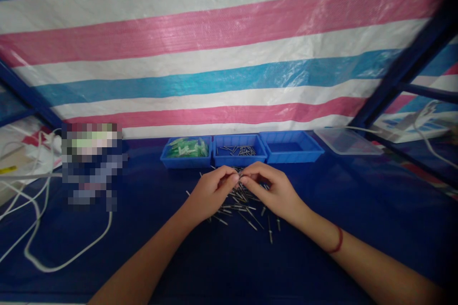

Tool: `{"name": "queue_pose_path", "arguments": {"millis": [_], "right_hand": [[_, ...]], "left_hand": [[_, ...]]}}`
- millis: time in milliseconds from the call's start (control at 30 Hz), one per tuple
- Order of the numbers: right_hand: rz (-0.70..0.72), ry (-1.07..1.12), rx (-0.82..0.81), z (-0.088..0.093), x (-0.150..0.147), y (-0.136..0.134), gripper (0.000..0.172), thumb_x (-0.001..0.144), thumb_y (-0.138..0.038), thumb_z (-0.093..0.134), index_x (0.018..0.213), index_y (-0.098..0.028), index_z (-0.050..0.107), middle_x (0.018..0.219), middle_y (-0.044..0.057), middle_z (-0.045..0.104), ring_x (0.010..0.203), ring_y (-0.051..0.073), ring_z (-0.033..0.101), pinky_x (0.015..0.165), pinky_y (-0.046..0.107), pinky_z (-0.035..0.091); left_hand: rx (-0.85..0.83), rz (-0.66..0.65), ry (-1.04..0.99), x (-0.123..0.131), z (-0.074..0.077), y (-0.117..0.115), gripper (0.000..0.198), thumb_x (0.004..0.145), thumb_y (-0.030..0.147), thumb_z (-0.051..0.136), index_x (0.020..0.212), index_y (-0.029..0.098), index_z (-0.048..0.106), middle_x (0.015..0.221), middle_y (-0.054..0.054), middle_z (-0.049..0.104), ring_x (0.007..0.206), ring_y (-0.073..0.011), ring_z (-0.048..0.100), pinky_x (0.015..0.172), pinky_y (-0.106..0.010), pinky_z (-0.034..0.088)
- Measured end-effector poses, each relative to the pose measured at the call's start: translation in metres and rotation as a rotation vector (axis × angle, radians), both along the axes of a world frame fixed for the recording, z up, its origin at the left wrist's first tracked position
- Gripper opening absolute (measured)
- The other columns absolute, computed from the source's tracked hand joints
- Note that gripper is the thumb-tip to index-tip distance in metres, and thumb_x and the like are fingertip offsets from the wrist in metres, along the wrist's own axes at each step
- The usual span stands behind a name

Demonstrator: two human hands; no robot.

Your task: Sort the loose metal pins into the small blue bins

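Observation:
Thumb and fingertips of my left hand (213,189) are pinched together, meeting those of my right hand (271,188), also pinched. The two hands touch or nearly touch above a loose pile of blind rivets (243,195). Something small and grey shows between the fingertips, too small to make out. The thin metal rivets lie in all directions on the dark blue table, and a single rivet (270,235) lies apart at the near side. Just beyond my hands, a blue bin (239,158) holds more thin metal pieces.
Left of that bin, another blue bin (184,163) contains green and clear plastic packets; on the right stands an empty blue bin (295,156). A clear plastic lid (348,142) lies farther right. White cables (43,269) and a blurred-out object occupy the left. A striped sheet (214,76) hangs behind.

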State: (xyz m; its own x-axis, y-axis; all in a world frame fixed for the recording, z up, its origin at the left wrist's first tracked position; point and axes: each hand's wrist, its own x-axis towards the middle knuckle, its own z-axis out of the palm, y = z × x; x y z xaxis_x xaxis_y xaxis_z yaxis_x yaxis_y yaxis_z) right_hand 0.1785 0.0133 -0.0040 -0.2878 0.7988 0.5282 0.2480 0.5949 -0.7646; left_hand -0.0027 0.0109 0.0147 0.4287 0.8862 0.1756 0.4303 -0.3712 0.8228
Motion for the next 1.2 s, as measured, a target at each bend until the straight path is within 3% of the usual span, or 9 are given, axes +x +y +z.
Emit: {"name": "queue_pose_path", "arguments": {"millis": [100, 267, 533, 867, 1200], "right_hand": [[0.01, 0.048, -0.057, -0.002, -0.001, 0.001, 0.015, 0.085, -0.033, 0.058, 0.085, -0.02, 0.063, 0.074, 0.002, 0.06, 0.062, 0.013, 0.053, 0.056, 0.027, 0.045], [0.007, 0.053, -0.058, -0.004, 0.0, 0.004, 0.015, 0.084, -0.033, 0.058, 0.085, -0.019, 0.063, 0.075, 0.003, 0.06, 0.064, 0.013, 0.054, 0.056, 0.027, 0.046], [-0.019, 0.07, -0.059, -0.004, -0.001, 0.001, 0.009, 0.082, -0.028, 0.061, 0.082, -0.019, 0.062, 0.074, 0.003, 0.061, 0.066, 0.014, 0.056, 0.057, 0.027, 0.047], [0.012, -0.054, 0.126, 0.004, 0.001, -0.002, 0.009, 0.082, -0.022, 0.058, 0.087, -0.02, 0.065, 0.076, 0.004, 0.064, 0.066, 0.015, 0.058, 0.057, 0.028, 0.047], [-0.026, -0.154, 0.186, 0.001, 0.004, 0.002, 0.012, 0.085, -0.021, 0.054, 0.088, -0.02, 0.066, 0.077, 0.003, 0.064, 0.063, 0.014, 0.055, 0.056, 0.028, 0.045]], "left_hand": [[-0.014, -0.006, -0.02, 0.0, -0.001, 0.001, 0.028, 0.093, 0.037, 0.041, 0.095, 0.016, 0.059, 0.081, -0.001, 0.062, 0.076, -0.0132, 0.057, 0.068, -0.023, 0.044], [0.12, 0.001, 0.17, -0.002, 0.008, -0.001, 0.032, 0.093, 0.035, 0.04, 0.079, 0.015, 0.061, 0.069, 0.001, 0.054, 0.065, -0.0111, 0.049, 0.059, -0.022, 0.037], [0.158, -0.034, 0.217, -0.001, 0.008, -0.002, 0.018, 0.089, 0.027, 0.048, 0.09, 0.017, 0.063, 0.078, -0.001, 0.06, 0.069, -0.0118, 0.052, 0.063, -0.022, 0.039], [0.182, -0.042, 0.227, 0.0, 0.006, -0.003, 0.022, 0.091, 0.034, 0.046, 0.088, 0.017, 0.06, 0.08, -0.001, 0.06, 0.068, -0.0118, 0.053, 0.063, -0.023, 0.041], [0.264, 0.044, 0.233, -0.007, 0.01, -0.001, 0.014, 0.089, 0.03, 0.049, 0.087, 0.018, 0.056, 0.081, 0.0, 0.059, 0.07, -0.012, 0.054, 0.067, -0.024, 0.042]]}}
